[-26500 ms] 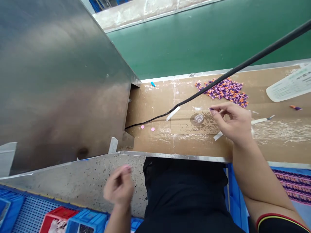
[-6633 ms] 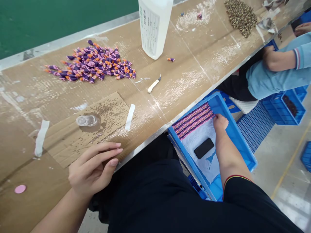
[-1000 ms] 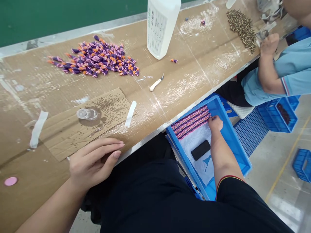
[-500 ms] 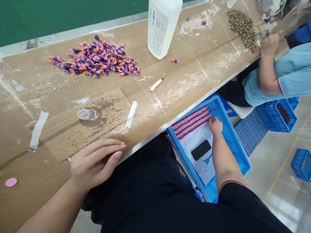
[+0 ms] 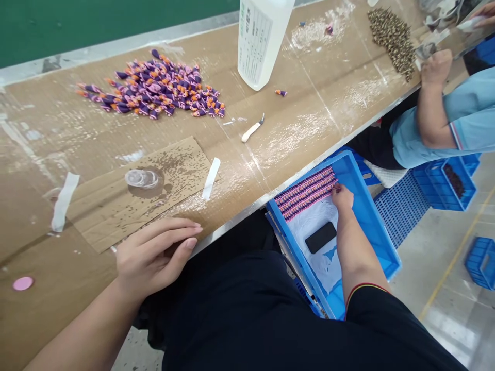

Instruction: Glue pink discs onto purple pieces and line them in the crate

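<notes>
My right hand (image 5: 342, 201) is down in a blue plastic crate (image 5: 371, 216), its fingertips against the end of several rows of pink and purple braided pieces (image 5: 305, 193); the fingertips are partly hidden. My left hand (image 5: 154, 255) rests flat at the workbench's near edge (image 5: 232, 226), holding nothing, beside a stained cardboard sheet (image 5: 174, 165). On that sheet sits a clear round blob (image 5: 141, 179). A loose heap of purple and orange pieces (image 5: 154, 87) lies farther up the bench. A white-wrapped small blade (image 5: 251, 131) lies right of the heap.
A white plastic bottle (image 5: 261, 41) stands on the bench near a heap of bronze-coloured beads (image 5: 392, 44). A co-worker's hand (image 5: 436, 67) is at the bench edge. A black phone (image 5: 320, 237) lies on white cloth in the crate. Blue crates stand on the floor to the right.
Since the earliest frame, my right hand has moved from the bench down into the crate. Over the last second, the view has shifted slightly and the co-worker's hand has moved a little.
</notes>
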{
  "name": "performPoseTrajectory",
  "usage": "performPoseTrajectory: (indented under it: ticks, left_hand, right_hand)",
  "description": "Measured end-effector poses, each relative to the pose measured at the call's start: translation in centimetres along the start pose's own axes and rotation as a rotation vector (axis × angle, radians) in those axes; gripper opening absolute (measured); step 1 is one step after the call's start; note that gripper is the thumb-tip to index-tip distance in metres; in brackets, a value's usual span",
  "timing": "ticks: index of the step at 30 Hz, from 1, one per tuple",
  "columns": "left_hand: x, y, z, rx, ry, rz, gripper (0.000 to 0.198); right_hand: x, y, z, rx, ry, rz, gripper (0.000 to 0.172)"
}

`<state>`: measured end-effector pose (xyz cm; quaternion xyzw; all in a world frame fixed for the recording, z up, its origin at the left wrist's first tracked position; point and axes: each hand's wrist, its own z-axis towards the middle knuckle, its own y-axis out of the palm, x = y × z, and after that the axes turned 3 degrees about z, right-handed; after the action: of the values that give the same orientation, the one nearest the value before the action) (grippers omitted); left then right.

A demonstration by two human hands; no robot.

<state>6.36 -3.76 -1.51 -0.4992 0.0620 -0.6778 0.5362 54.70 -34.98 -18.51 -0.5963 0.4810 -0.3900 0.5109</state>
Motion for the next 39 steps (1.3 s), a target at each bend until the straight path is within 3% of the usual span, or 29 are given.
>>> performPoseTrajectory:
  ticks: [18, 25, 39]
  left_hand:
    - [-0.1, 0.1, -0.3, 0.008, 0.005, 0.007, 0.013]
    - [-0.1, 0.1, -0.3, 0.004, -0.002, 0.003, 0.013]
    - [-0.1, 0.3, -0.4, 0.034, -0.034, -0.002, 0.017]
  right_hand:
    - [0.7, 0.0, -0.8, 0.043, -0.034, 0.101, 0.031]
    - [1.7, -0.9, -0.8, 0.097, 0.013, 0.118, 0.026]
    - [1.0, 0.1, 0.5, 0.120, 0.078, 0.114, 0.030]
